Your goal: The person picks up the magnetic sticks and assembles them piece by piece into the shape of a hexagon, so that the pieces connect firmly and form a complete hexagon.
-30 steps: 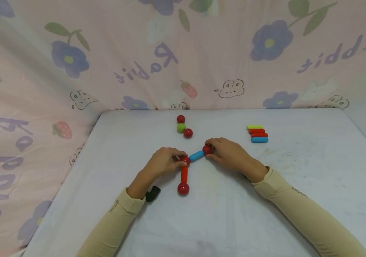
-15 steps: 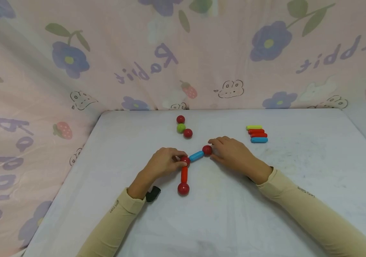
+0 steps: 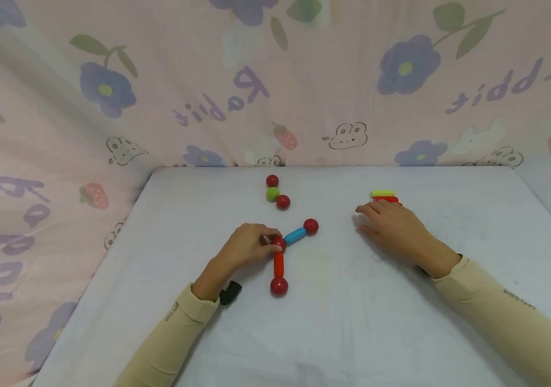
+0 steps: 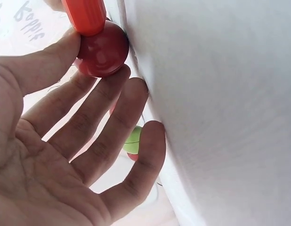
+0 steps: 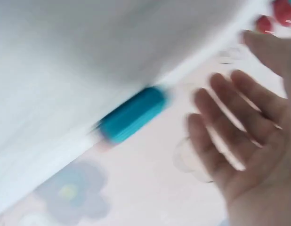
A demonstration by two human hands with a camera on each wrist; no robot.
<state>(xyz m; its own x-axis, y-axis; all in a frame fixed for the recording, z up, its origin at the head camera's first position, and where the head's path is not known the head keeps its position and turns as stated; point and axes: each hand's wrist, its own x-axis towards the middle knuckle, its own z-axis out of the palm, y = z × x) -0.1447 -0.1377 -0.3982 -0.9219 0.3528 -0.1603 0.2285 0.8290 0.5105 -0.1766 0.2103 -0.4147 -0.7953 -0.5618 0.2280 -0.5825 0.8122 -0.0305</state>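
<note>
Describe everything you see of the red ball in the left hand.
The red ball is dark red, round, smooth and glossy, seemingly plastic. The left hand holds it between thumb and fingers, which partly cover it. In the head view, it sits at the bend of a joined piece: a red rod meets its side nearest the person, and a blue rod leads off to the upper right. Whether it touches the table is unclear.
</note>
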